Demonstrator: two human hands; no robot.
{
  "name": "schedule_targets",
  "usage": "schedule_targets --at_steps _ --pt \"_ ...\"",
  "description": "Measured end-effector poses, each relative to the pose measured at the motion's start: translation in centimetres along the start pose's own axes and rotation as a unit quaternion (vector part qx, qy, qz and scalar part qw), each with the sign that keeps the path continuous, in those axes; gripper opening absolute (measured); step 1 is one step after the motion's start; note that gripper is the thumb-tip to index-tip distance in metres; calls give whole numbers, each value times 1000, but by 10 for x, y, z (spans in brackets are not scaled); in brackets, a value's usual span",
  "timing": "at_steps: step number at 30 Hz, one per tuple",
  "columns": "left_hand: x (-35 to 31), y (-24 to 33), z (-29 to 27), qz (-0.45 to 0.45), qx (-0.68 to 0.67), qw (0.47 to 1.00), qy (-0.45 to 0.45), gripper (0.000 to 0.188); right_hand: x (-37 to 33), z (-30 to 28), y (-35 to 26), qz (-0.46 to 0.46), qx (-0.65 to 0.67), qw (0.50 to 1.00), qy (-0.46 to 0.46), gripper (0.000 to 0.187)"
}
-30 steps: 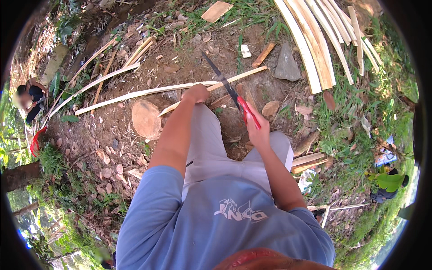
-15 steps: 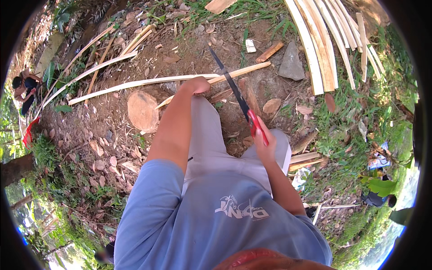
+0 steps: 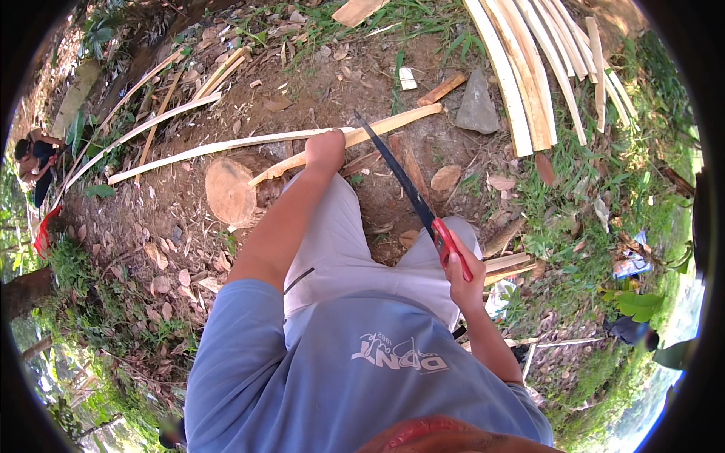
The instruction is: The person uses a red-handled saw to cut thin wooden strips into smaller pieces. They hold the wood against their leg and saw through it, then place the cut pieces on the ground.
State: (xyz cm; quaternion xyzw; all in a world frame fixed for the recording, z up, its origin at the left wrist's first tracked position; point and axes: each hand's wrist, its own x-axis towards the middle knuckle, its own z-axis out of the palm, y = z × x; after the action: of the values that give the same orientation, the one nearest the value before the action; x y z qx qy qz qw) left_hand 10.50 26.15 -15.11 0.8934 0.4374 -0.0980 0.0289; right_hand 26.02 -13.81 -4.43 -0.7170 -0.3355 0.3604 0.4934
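My right hand is wrapped round the red handle of a handsaw. The saw's dark blade slants away to the upper left, and near its tip it crosses a wooden strip. Just left of that crossing, my left hand is closed round the strip, close by my knee. The strip's left end tapers beside a round log. Behind my left hand runs a longer pale strip; whether my fingers touch it too, I cannot tell.
Several long planks lie at the upper right. A pointed grey stone and a short wood block sit beyond the strip. More strips lie at the left, where another person is far off. Dry leaves cover the soil.
My right hand has drawn the saw back toward my body and to the right, so its tip is now nearer the strip. My left hand keeps its grip. The view has shifted slightly.
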Motion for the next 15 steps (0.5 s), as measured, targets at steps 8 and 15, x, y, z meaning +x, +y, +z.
schedule_targets --at_steps 8,15 --pt "-1 3 13 -65 -66 995 24 20 7 4 -19 32 24 999 15 42" --pt "2 4 19 -59 -48 996 43 21 15 4 -45 31 30 999 10 43"
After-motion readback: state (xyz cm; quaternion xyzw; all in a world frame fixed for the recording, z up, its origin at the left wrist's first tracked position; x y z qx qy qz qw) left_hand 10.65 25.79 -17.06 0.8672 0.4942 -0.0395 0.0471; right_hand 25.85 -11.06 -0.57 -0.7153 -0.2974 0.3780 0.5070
